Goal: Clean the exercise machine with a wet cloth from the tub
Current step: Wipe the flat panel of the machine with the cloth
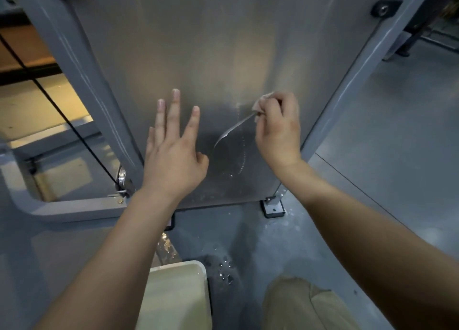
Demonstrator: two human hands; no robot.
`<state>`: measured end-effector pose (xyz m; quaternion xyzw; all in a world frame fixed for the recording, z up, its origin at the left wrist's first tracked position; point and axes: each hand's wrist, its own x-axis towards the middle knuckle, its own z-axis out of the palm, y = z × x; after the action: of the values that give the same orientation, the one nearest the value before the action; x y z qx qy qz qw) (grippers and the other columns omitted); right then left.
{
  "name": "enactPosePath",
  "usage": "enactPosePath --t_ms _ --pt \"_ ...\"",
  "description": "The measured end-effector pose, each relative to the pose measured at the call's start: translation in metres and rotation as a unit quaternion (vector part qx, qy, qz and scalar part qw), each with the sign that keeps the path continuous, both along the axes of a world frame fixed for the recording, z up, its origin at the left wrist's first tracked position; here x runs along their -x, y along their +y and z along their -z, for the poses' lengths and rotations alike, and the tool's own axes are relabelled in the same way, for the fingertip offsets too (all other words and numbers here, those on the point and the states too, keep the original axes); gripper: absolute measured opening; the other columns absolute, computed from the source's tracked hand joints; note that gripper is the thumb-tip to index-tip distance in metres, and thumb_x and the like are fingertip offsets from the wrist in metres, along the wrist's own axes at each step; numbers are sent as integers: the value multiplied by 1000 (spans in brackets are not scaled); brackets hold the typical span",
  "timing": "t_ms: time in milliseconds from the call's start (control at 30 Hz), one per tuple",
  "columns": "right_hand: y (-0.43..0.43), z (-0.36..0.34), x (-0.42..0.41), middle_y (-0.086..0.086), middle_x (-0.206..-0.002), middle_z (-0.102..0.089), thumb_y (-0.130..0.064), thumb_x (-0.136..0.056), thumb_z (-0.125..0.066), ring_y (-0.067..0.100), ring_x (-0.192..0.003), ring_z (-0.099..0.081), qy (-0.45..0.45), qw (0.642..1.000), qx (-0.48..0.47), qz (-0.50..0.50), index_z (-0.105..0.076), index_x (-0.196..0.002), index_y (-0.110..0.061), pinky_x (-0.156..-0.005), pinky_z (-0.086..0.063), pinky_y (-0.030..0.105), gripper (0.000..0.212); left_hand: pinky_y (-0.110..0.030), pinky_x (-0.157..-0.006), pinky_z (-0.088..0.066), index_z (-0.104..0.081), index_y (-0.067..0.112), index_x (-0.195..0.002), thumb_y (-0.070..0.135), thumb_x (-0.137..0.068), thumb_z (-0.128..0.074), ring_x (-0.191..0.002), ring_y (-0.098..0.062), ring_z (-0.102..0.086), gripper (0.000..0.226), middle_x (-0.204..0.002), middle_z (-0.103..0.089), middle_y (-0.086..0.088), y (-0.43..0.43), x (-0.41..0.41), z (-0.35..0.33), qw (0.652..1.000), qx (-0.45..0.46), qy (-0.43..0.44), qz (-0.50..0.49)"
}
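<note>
The right grip [278, 128] is curled round a small wet cloth [263, 99] and presses it to the machine's grey panel [198, 44], with a water streak [233, 128] running down to its left. The left grip [173, 155], fingers straight and spread, lies on the panel further left, and the tub [178, 275] sits on the wet floor [248, 242] below both grips. This looks like mid-wipe on the lower panel; next the cloth probably needs firm, broad strokes across the streak.
</note>
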<state>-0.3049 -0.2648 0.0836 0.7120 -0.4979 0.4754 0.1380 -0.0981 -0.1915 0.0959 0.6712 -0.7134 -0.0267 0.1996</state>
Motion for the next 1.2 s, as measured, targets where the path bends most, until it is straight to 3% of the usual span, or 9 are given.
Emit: enactPosePath --t_ms 167,267,367,567,733,867,967,1100,1200 --pt "-2 1 19 10 -114 -61 8 -87 -62 29 -100 -55 149 987 8 -54 -69 -104 -7 -67 -54 42 23 -58 -123 -18 -9 24 -164 28 -88 -63 -155 -30 23 93 -166 31 0 -3 11 7 1000 -2 12 -6" --pt "-5 7 50 8 -117 -55 3 -92 -49 35 -97 -59 41 999 0 -17 -63 -103 -15 -75 -56 47 26 -58 -122 -19 -9 23 -164 27 -88 -61 -155 -31 23 92 -166 32 -1 -4 13 8 1000 -3 16 -10" --pt "-3 10 23 -1 -113 -47 3 -89 -43 35 -87 -61 -26 999 1 23 -58 -98 -17 -73 -55 49 27 -58 -122 -19 -9 23 -164 27 -88 -62 -155 -32 23 93 -166 31 -1 -4 13 9 1000 -1 12 -11" --pt "8 8 3 5 -110 -60 4 -86 -65 29 -95 -56 138 989 -13 -43 -70 -101 -12 -56 -53 41 22 -57 -124 -15 -7 22 -164 27 -88 -63 -155 -29 24 95 -166 31 0 -4 17 12 1000 0 22 -13" --pt "10 15 21 12 -104 -59 7 -84 -52 34 -90 -59 -24 998 -20 48 -70 -95 -9 -76 -52 45 26 -55 -125 -14 -8 26 -164 28 -87 -61 -155 -25 22 94 -167 28 3 -2 8 13 1000 9 15 -5" --pt "11 17 -43 13 -102 -60 5 -84 -63 33 -96 -59 37 998 -48 -25 -70 -99 -7 -70 -55 44 20 -55 -126 -12 -8 32 -164 28 -87 -63 -155 -22 22 95 -167 27 8 -2 1 13 1000 1 12 -6" --pt "9 18 -28 10 -105 -62 -3 -89 -63 32 -99 -58 123 990 -54 -50 -71 -103 -13 -60 -56 44 19 -55 -126 -11 -7 35 -164 27 -87 -64 -155 -25 22 95 -167 27 9 -2 -1 14 1000 -2 19 -10" --pt "14 16 14 10 -103 -64 -2 -88 -51 35 -100 -60 40 999 -36 10 -70 -95 -10 -76 -52 45 22 -58 -125 -12 -7 36 -163 27 -87 -63 -155 -25 23 95 -167 27 9 0 -6 16 1000 -2 7 -8" --pt "9 12 -26 13 -102 -63 3 -88 -57 37 -96 -60 67 997 -22 -12 -70 -95 -6 -72 -53 45 18 -58 -125 -13 -9 35 -163 27 -87 -64 -155 -24 22 94 -167 26 9 -1 -8 17 1000 -1 1 -4"
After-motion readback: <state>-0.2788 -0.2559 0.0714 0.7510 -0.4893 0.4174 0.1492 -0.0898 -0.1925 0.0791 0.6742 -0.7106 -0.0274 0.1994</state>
